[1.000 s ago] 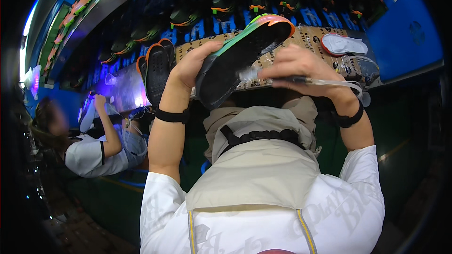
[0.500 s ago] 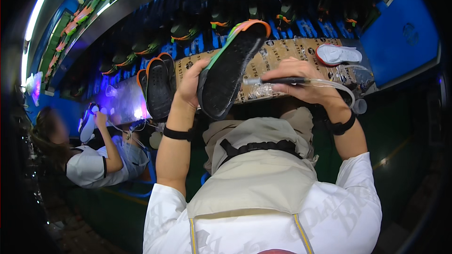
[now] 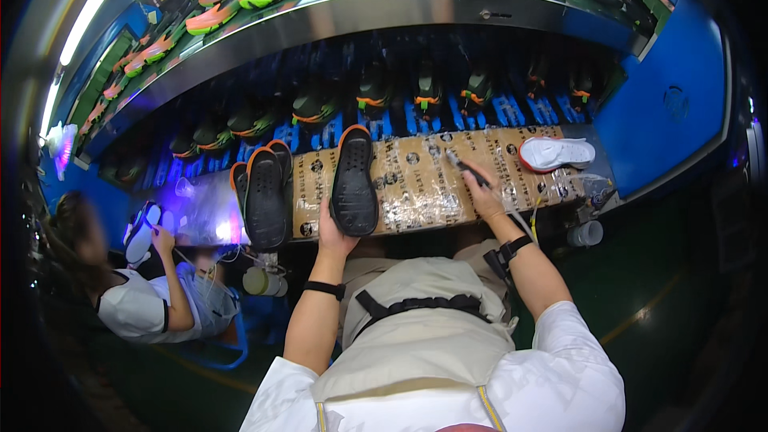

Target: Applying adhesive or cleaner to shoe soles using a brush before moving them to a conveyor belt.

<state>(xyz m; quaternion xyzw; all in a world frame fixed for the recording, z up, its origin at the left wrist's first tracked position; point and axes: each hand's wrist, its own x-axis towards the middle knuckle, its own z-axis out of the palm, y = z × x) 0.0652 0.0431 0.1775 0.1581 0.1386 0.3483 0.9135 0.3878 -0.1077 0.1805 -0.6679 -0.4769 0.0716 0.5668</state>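
My left hand (image 3: 333, 234) is wrapped round the lower end of a black shoe sole (image 3: 354, 184) with an orange rim, its perforated inner face turned up. The sole is at the left part of the cardboard-covered bench (image 3: 424, 192). Over the bench to the right, my right hand (image 3: 486, 194) grips a slim black-handled brush-like tool (image 3: 468, 172) with a thin hose trailing from it. The tool's tip points away from me, apart from the sole. Left of the held sole lie several similar soles (image 3: 266, 200), overlapping one another.
A white shoe (image 3: 556, 154) with a red edge lies at the bench's right end. Behind the bench, dark shoes (image 3: 314, 106) stand on blue holders below a metal shelf (image 3: 384, 12). A co-worker (image 3: 148, 296) sits at left, holding a shoe. A clear cup (image 3: 585, 234) hangs at right.
The sole has come down and left, from tilted to nearly upright in view. My right hand has drawn away from it with the tool. My view has shifted, showing more of the shelf.
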